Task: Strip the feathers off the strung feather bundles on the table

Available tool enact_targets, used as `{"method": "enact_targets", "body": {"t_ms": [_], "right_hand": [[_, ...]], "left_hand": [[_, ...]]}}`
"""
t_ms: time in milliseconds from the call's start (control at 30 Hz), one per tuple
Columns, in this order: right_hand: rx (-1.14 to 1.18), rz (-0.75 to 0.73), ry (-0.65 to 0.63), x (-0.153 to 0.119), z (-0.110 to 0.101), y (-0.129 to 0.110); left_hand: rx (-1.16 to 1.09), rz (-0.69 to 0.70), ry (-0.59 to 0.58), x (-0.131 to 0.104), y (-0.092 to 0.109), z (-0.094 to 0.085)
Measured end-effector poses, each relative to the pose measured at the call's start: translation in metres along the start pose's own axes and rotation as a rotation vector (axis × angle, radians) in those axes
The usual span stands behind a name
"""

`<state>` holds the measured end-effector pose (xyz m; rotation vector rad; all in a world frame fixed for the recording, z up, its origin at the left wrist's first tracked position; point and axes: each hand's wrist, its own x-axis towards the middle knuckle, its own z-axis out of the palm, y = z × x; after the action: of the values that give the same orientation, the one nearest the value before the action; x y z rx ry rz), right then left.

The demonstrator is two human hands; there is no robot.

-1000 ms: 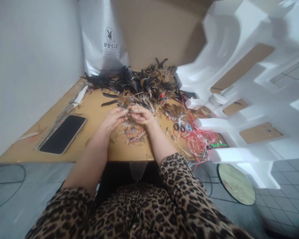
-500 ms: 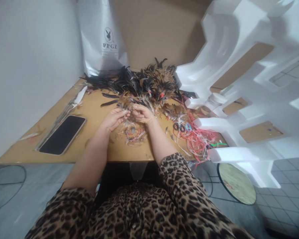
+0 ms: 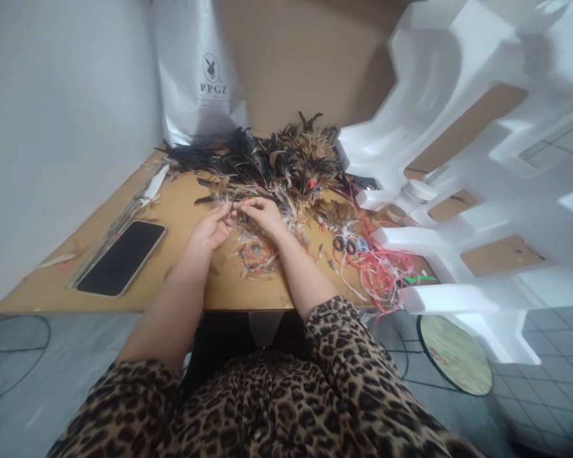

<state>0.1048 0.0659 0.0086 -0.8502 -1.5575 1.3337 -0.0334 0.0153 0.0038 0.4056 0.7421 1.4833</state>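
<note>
My left hand (image 3: 213, 227) is pinched closed over the table, its fingertips meeting those of my right hand (image 3: 262, 215). The right hand is closed too, thumb and forefinger together. Something small and feathery shows at the fingertips, but I cannot make out exactly what each hand grips. Behind the hands lies a heap of dark and brown feathers (image 3: 253, 162). Small feather scraps and thread bits (image 3: 258, 254) are scattered on the table just below the right hand.
A black phone (image 3: 121, 257) lies at the left of the table (image 3: 181, 280). Red and white strings (image 3: 382, 270) with small rings (image 3: 350, 246) lie at the right, beside white foam pieces (image 3: 410, 238). A white bag (image 3: 195, 76) stands at the back left.
Both hands have shifted slightly left and now meet at the fingertips. The right hand's fingers have come together, and the brown feathers between the hands show less.
</note>
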Motion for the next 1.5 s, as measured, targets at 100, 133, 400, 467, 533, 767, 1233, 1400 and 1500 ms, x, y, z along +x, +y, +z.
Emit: {"method": "enact_targets", "body": {"t_ms": [100,133,400,467,533,767,1233,1400,1500], "right_hand": [[-0.022,-0.024,0.033,-0.001,0.004,-0.002],[-0.012,-0.025,0.041,-0.001,0.005,-0.002],[0.266,0.100,0.003,0.001,0.004,0.004],[0.354,0.178,-0.017,0.001,0.001,0.003],[0.419,0.223,-0.015,0.001,-0.001,0.002],[0.461,0.221,-0.003,0.001,0.000,0.002],[0.392,0.185,0.084,0.002,0.002,0.002],[0.312,0.186,0.026,-0.002,0.006,0.000],[0.279,0.145,0.022,-0.003,0.009,0.001]], "left_hand": [[0.033,-0.007,-0.026,0.001,-0.002,-0.001],[0.051,-0.005,-0.034,0.001,-0.003,-0.001],[0.129,-0.030,-0.065,-0.001,-0.005,0.000],[0.136,-0.058,-0.056,0.001,-0.005,-0.002],[0.143,-0.080,-0.039,0.002,-0.005,-0.004],[0.151,-0.119,-0.040,0.003,-0.007,-0.005],[0.199,-0.049,0.032,0.000,-0.008,0.001],[0.240,0.078,0.052,0.003,-0.010,0.000],[0.313,0.109,0.050,0.002,-0.011,0.001]]}}
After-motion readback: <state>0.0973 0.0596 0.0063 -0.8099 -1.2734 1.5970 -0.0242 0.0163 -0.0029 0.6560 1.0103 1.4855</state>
